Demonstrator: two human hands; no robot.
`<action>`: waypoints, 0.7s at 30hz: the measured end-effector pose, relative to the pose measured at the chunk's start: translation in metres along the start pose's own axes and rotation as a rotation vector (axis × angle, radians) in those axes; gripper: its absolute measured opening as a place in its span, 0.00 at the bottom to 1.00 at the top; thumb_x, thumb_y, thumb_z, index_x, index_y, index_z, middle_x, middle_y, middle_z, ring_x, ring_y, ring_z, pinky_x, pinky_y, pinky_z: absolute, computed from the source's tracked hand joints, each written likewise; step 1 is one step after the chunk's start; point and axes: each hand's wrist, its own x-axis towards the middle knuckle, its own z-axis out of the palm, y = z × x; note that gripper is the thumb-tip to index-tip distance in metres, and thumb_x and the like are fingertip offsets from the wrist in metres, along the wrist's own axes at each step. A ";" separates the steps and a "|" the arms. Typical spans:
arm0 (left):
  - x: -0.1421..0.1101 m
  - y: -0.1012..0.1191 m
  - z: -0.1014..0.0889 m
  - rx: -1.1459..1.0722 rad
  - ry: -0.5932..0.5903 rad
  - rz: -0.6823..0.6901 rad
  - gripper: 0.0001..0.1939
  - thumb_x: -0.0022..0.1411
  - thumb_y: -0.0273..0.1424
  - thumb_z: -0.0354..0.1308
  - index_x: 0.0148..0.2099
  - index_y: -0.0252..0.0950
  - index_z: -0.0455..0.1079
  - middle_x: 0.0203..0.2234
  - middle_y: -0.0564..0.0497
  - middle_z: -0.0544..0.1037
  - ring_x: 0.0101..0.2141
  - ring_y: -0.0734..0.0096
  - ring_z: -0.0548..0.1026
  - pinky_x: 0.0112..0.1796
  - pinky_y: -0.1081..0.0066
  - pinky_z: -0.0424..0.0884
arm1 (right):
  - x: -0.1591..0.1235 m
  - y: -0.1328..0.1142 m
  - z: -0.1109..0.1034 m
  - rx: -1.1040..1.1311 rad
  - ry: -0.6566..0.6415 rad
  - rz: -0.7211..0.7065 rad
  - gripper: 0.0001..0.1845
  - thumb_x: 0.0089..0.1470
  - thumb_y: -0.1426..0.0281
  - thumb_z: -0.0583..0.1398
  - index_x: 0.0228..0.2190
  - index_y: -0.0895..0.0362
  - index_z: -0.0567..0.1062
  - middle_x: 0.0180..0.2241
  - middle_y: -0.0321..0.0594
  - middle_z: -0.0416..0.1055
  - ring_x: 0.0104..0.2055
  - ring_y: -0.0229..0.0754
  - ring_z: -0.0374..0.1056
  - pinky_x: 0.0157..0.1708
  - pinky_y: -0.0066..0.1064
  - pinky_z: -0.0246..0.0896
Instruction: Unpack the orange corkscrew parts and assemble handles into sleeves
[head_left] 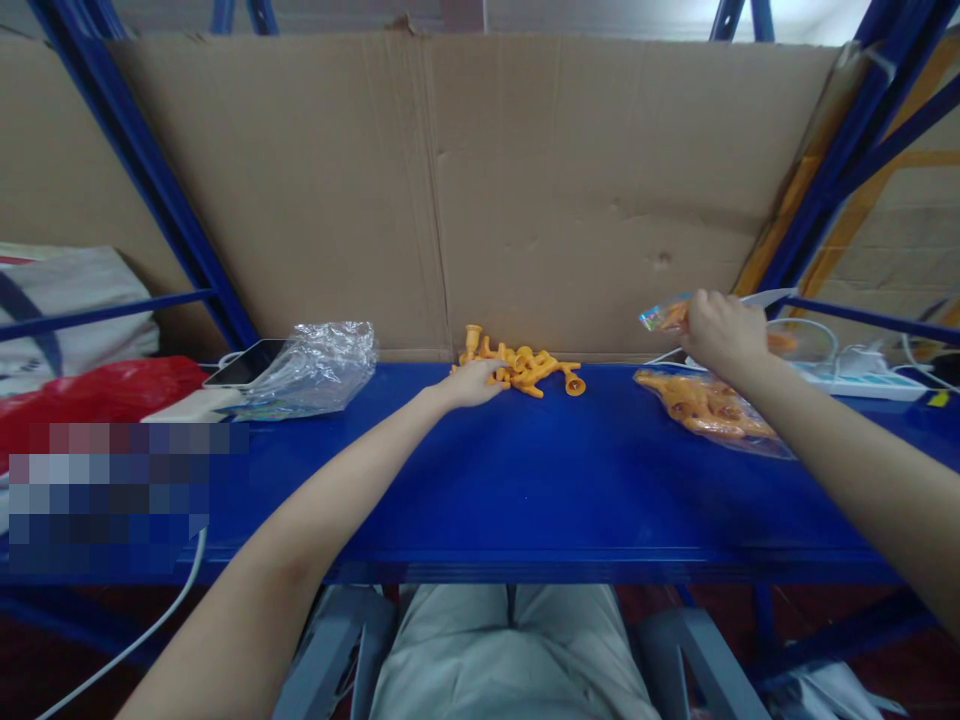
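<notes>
On the blue shelf table, a small pile of orange-yellow plastic pieces (534, 372) lies against the cardboard; some have a flared, horn-like end. My left hand (477, 384) reaches into the pile's left side, its fingers closed on one of the pieces, mostly hidden by the hand. Off to the right, my right hand (724, 330) is raised above the table, gripping a clear plastic bag (666, 316) with a colourful printed part and orange contents. Below it, a second clear bag (712, 410) full of orange pieces lies flat on the table.
A crumpled clear bag (330, 370) and a phone (251, 363) lie at the left, beside a red plastic bag (112, 400). A white power strip (862, 383) with cables stands at the right. Cardboard (570, 180) walls off the back between blue posts.
</notes>
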 end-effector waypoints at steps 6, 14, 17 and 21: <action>0.015 0.020 -0.005 -0.589 0.134 -0.243 0.27 0.64 0.29 0.53 0.65 0.32 0.59 0.50 0.38 0.77 0.46 0.63 0.79 0.47 0.63 0.75 | 0.027 -0.049 -0.012 0.370 0.405 -0.548 0.13 0.53 0.71 0.54 0.41 0.57 0.72 0.38 0.47 0.73 0.42 0.49 0.66 0.49 0.45 0.51; 0.009 0.020 -0.030 -0.774 0.248 -0.126 0.47 0.56 0.28 0.62 0.72 0.44 0.43 0.54 0.43 0.75 0.37 0.67 0.81 0.37 0.68 0.78 | 0.028 -0.138 0.008 0.840 0.391 -0.722 0.15 0.60 0.65 0.55 0.47 0.49 0.75 0.50 0.44 0.73 0.55 0.52 0.65 0.53 0.46 0.56; 0.008 0.010 -0.038 -0.743 0.253 -0.029 0.45 0.54 0.30 0.65 0.70 0.41 0.50 0.56 0.43 0.75 0.46 0.63 0.79 0.44 0.64 0.77 | 0.034 -0.145 0.031 0.872 0.398 -0.532 0.19 0.58 0.64 0.57 0.51 0.47 0.74 0.54 0.45 0.71 0.58 0.56 0.63 0.54 0.50 0.57; 0.023 0.001 -0.031 -0.644 0.290 0.064 0.25 0.58 0.32 0.63 0.57 0.31 0.67 0.56 0.40 0.75 0.55 0.61 0.73 0.57 0.63 0.68 | 0.041 -0.145 0.071 0.996 0.237 -0.428 0.31 0.53 0.66 0.60 0.59 0.53 0.68 0.56 0.51 0.68 0.56 0.56 0.66 0.54 0.49 0.62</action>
